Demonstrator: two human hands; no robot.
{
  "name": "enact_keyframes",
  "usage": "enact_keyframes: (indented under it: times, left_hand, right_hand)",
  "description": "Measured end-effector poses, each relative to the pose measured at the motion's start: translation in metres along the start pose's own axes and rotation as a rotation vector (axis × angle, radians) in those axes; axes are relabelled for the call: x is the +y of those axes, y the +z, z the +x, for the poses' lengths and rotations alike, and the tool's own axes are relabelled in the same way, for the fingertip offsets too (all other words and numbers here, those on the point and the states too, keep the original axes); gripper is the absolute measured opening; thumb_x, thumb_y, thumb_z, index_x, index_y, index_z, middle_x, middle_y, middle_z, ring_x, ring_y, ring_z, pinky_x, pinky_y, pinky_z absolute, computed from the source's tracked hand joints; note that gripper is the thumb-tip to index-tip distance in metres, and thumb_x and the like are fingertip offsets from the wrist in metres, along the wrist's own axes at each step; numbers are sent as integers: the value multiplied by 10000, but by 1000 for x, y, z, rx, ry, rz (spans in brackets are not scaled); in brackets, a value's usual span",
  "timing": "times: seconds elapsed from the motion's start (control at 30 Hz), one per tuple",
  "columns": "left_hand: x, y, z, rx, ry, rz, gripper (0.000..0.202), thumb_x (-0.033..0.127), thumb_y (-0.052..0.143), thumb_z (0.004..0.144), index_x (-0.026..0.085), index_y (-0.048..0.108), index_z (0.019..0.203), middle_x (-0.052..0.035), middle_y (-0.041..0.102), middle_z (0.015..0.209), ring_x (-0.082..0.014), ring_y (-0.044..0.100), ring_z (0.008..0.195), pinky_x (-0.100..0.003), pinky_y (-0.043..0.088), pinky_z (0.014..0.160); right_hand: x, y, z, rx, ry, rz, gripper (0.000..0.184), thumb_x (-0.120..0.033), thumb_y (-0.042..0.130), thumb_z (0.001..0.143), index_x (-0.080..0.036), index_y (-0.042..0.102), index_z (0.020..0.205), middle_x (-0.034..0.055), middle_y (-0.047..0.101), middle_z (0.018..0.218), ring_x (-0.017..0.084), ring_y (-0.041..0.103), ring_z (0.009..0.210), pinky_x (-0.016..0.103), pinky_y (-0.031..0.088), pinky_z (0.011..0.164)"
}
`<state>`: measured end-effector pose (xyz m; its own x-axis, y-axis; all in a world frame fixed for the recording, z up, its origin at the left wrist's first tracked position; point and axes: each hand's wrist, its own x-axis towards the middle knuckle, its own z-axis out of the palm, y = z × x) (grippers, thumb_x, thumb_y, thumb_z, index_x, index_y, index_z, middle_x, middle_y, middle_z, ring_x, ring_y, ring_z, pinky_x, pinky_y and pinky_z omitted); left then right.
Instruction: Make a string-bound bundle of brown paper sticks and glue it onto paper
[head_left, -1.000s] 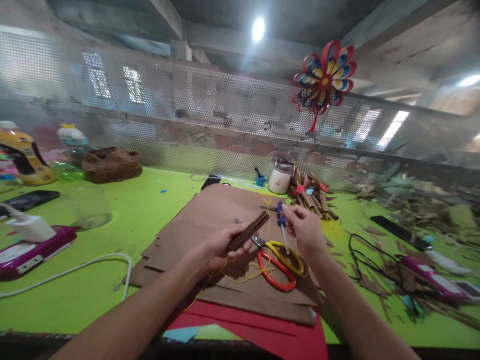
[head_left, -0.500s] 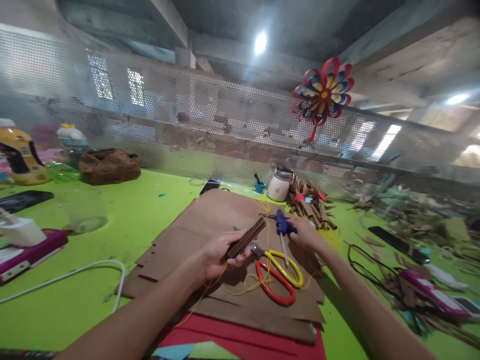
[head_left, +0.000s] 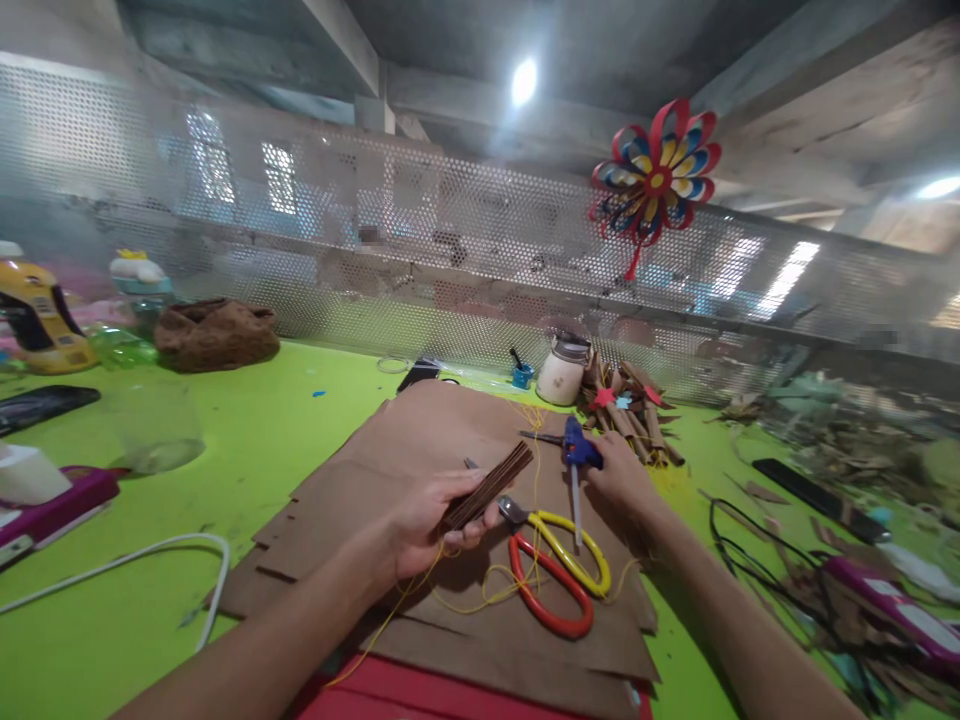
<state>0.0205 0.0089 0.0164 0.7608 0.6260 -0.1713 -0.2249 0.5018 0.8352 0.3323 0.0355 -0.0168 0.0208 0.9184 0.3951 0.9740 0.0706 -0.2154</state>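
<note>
My left hand (head_left: pixel 429 520) is closed around a bundle of folded brown paper strips (head_left: pixel 491 487), which tilts up to the right above the paper sheets. My right hand (head_left: pixel 621 472) grips a blue glue gun (head_left: pixel 579 443) by its handle; the fingertips are partly hidden. A pale glue stick (head_left: pixel 576 505) juts from the gun towards me. Between my hands lie scissors (head_left: pixel 559 600) with one red and one yellow handle loop. Loose yellow thread (head_left: pixel 480 603) trails over them and under my left hand. Stacked brown paper sheets (head_left: pixel 420 430) spread beneath everything.
Behind stand a white jar (head_left: pixel 562 372), a small blue pot (head_left: pixel 523 375) and a heap of brown paper rolls (head_left: pixel 637 415). Scraps (head_left: pixel 877 455), a black cable (head_left: pixel 724 550) and a purple power strip (head_left: pixel 900 605) lie right. A clear cup (head_left: pixel 161 430) and white cable (head_left: pixel 150 550) are left.
The view has shifted slightly. My right hand and the glue gun have moved a little right relative to the scissors. My left hand still holds the paper bundle.
</note>
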Motion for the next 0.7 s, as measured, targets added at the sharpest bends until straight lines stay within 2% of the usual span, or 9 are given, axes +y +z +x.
enact_keyframes:
  times: [0.07,0.13,0.2,0.3,0.4,0.47,0.6,0.7]
  left_hand:
    - [0,0,0,23,15,14,287,302,488,851,101,559,1043,-21,539,684,-28,372,420,-166,155,356]
    - [-2,0,0,54,33,31,272,302,488,849,105,562,1021,-19,543,679,-29,378,413,-164,151,352]
    - [-3,1,1,94,53,47,256,314,481,853,105,569,971,-18,540,673,-28,380,416,-159,148,350]
    - [-5,2,2,139,97,90,249,334,463,866,107,567,868,-15,538,677,-21,367,420,-154,155,352]
    - [-5,3,2,159,131,142,241,328,455,870,115,558,825,-10,540,681,-18,357,421,-155,160,356]
    - [-5,3,2,183,121,153,236,326,453,871,118,557,833,-11,545,685,-20,357,425,-155,159,359]
    - [-4,5,1,238,96,150,237,324,447,871,117,555,828,-19,550,678,-24,357,424,-160,162,364]
    - [-4,6,1,207,110,152,248,321,441,873,117,552,785,-16,537,653,-22,333,408,-172,154,362]
  right_hand:
    - [-1,-19,-2,69,58,96,369,-223,542,721,-125,633,1064,112,596,985,240,542,931,348,423,848]
    - [-9,-43,-10,130,148,371,349,-312,575,736,-142,642,1033,89,620,927,232,566,838,346,455,759]
    - [-23,-67,-22,24,209,685,392,-453,542,797,-147,643,1021,74,634,819,203,571,694,314,464,627]
    - [-45,-92,-43,-80,62,985,430,-516,474,849,-152,653,993,97,655,851,193,586,691,313,483,667]
    - [-54,-100,-56,-231,-43,954,437,-518,453,864,-151,667,968,110,659,851,212,593,732,334,492,717]
    - [-53,-98,-59,-285,-58,869,463,-535,428,868,-154,680,940,102,652,806,212,583,708,328,495,673]
    - [-52,-96,-60,-301,-80,791,486,-567,420,856,-173,700,904,83,640,760,201,574,673,292,484,602]
    - [-60,-98,-61,-331,-89,727,491,-571,409,860,-175,701,868,68,637,759,176,562,647,257,459,565]
